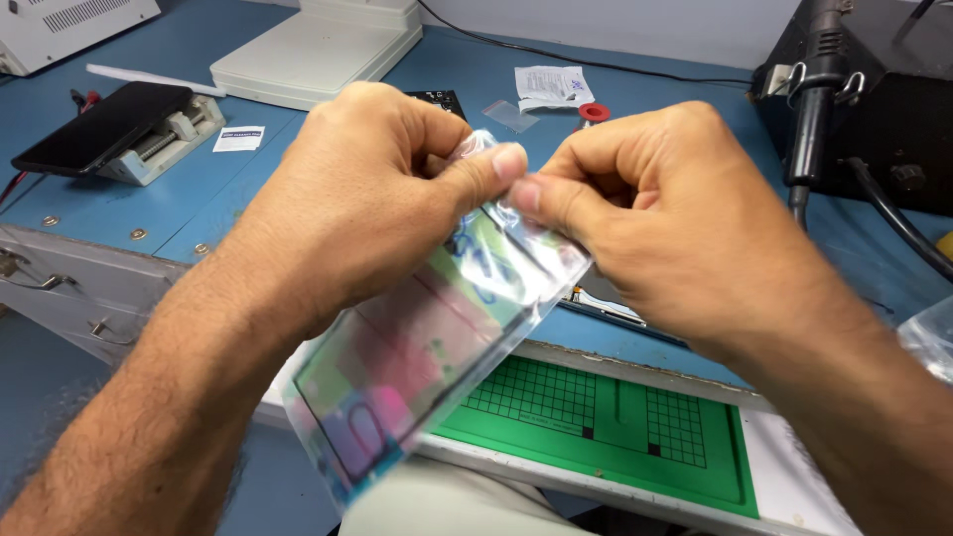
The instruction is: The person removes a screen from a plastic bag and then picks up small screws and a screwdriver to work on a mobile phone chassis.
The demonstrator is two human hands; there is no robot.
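Clear plastic pouch point(437, 347) with colourful contents, between both hands' fingers point(486, 169)

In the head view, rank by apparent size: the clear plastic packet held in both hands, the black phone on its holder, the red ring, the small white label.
1. Clear plastic packet, though nearness to the camera inflates it.
2. Black phone.
3. Small white label.
4. Red ring.
The left hand and right hand pinch the packet's top edge.

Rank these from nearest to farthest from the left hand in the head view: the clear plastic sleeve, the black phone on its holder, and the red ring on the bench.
1. Clear plastic sleeve: pinched by the left hand itself.
2. Red ring: behind the hands, toward the right.
3. Black phone: far left, on its holder.
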